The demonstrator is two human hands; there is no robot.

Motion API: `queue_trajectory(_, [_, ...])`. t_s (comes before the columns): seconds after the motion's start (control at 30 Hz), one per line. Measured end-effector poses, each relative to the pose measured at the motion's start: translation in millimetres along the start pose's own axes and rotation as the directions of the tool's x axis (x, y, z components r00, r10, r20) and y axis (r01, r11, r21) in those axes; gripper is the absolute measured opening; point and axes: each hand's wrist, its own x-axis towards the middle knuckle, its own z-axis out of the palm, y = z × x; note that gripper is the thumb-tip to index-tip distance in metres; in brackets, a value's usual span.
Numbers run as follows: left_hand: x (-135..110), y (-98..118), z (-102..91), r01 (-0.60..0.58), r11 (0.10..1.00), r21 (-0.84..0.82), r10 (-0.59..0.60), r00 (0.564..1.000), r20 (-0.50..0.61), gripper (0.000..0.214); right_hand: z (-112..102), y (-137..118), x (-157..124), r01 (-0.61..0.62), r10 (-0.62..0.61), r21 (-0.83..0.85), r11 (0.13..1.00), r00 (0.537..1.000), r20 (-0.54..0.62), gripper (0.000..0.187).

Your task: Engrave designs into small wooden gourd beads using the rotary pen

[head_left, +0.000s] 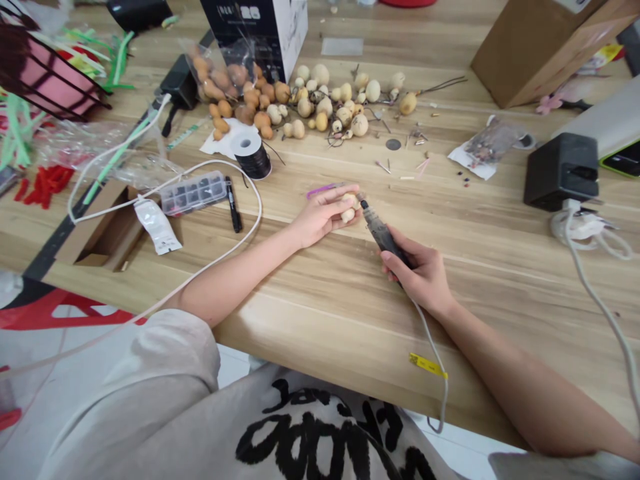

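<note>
My left hand (325,217) is closed around a small pale gourd (349,215), holding it a little above the wooden table (310,287). In my right hand (417,267) is a grey and black rotary tool (383,233), gripped like a pen, with a white cable trailing down toward the table's near edge. The tool's tip meets or nearly meets the gourd's top; contact is too small to tell. A purple strip (323,190) lies just behind my left hand. Further back rests a pile of small gourds (325,107), pale ones on the right and brownish ones on the left.
A spool of black cord (253,157), a black marker (233,205), a clear compartment box (195,193) and an open cardboard box (107,227) are at left. A white cable loops around them. At right stand a black adapter (561,170) and a brown carton (535,50).
</note>
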Motion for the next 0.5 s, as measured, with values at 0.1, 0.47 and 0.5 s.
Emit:
queue_trajectory(0.1, [0.2, -0.1, 0.0, 0.0, 1.0, 0.007, 0.0, 1.0, -0.004, 0.033, -0.3, -1.0, -0.3, 0.006, -0.006, 0.0, 1.0, 1.0, -0.002, 0.059])
queue_trajectory(0.47, [0.1, 0.7, 0.4, 0.005, 1.0, -0.009, -0.005, 1.0, -0.015, 0.031, -0.4, 0.0, -0.4, 0.008, -0.008, -0.012, 1.0, 1.0, 0.003, 0.06])
queue_trajectory(0.5, [0.1, 0.8, 0.4, 0.004, 1.0, -0.011, -0.004, 1.0, -0.016, 0.03, -0.4, -0.3, -0.2, 0.008, -0.008, -0.011, 1.0, 1.0, 0.003, 0.06])
